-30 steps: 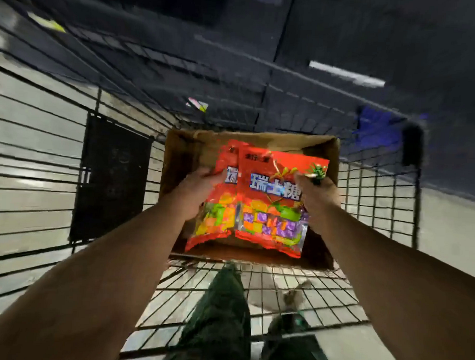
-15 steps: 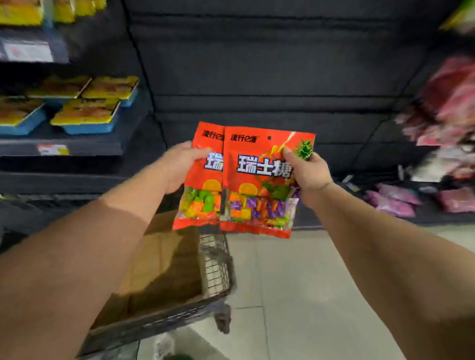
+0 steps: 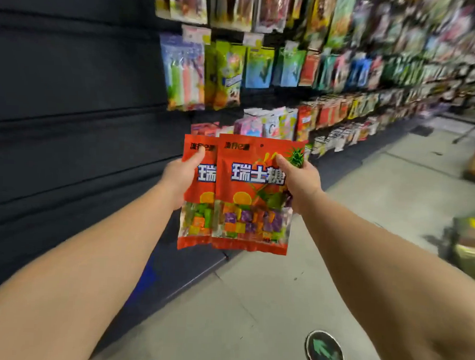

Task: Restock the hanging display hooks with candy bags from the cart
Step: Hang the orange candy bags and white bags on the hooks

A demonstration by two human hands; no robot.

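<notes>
A dark slatted wall (image 3: 70, 118) fills the left side, rows of hanging packets (image 3: 344, 75) run along it to the right, blurred, and the grey tiled floor (image 3: 252, 303) carries a round green arrow sticker (image 3: 324, 352).

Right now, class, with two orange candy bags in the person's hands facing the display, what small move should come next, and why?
Probably carry both orange plastic candy bags forward toward the hanging packets: the left hand and right hand each grip a bag, short of the display.
</notes>
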